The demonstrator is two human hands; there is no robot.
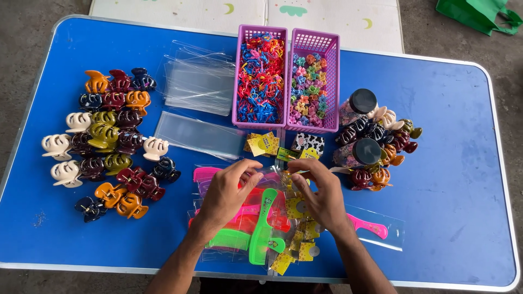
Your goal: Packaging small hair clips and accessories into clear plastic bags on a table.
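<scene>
A: Between the fingertips of both hands, at the table's near middle, is a clear plastic sleeve [269, 175]. The left hand [226, 193] pinches its left edge with thumb and forefinger nearly closed; the right hand [321, 196] pinches the right edge the same way.

B: So which step is that?

A: I'd judge the sleeve is being held or spread at its mouth. The next move would call for keeping that thin film taut without letting it slip.

B: What lies under the hands?

A: A green comb [262, 228], pink combs [368, 226] in clear sleeves, and small yellow card tags [297, 209] scattered among them.

B: And further out?

A: More yellow tags [261, 144] and a black-and-white patterned box [308, 144] just before two purple baskets [314, 41]. A stack of flat clear sleeves [199, 81] lies left of those. Claw clips [109, 141] crowd the left of the blue table [452, 218]; two black-lidded jars [362, 100] stand at right among more clips.
</scene>
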